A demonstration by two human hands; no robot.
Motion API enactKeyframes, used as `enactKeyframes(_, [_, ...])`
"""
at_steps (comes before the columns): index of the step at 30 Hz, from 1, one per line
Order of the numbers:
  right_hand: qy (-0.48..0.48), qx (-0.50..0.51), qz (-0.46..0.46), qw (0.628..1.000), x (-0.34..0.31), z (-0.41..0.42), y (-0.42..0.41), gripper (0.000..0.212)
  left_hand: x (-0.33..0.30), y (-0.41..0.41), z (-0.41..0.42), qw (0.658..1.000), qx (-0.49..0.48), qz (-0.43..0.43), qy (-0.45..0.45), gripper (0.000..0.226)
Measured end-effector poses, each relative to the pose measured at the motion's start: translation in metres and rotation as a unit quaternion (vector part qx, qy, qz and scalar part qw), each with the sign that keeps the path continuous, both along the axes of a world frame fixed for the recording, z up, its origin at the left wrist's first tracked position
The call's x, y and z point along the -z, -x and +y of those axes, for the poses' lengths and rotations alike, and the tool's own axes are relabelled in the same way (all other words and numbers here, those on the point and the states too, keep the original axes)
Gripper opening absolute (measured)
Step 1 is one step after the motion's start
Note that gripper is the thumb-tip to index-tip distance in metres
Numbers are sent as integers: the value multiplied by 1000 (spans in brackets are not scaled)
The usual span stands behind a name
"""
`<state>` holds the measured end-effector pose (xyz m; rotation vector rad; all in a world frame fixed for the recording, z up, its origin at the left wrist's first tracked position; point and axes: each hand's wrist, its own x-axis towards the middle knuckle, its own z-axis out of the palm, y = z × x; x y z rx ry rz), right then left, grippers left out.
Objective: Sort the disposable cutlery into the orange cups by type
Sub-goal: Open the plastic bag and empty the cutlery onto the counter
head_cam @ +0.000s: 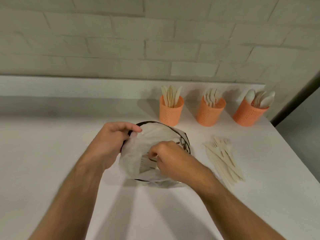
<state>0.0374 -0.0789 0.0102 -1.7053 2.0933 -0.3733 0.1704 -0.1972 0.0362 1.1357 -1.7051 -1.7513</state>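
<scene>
Evidently well advanced: three orange cups [171, 111] at the counter [52, 144] rear held knives, forks and spoons separately. Outstanding were a loose cutlery pile [223, 158] to the right, apart from the cups, and pieces inside the white bag [138, 153]. Left hand [110, 141] clenched on the bag rim; right hand [166, 156] pinching cutlery within. Bag folds obscured the remaining count

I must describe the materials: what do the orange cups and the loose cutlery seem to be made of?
Orange cups: probably plastic, matte, with walls perforated in a regular molded-looking pattern. Loose cutlery on the table: pale beige, dull and thin, so wood or bioplastic; the picture is too blurred to settle which.
</scene>
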Motion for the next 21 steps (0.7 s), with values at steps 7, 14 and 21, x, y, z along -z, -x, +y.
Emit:
enactKeyframes(7, [-47,-52,78,994,18,-17,17,42,6,-4,0,928,133,-319,138,40])
enactKeyframes(14, [-115,-79,117,983,15,-18,18,39,12,-8,5,827,67,-382,407,19])
enactKeyframes(21, [-91,-69,101,988,27,-14,13,27,1,-17,2,933,123,-179,286,30])
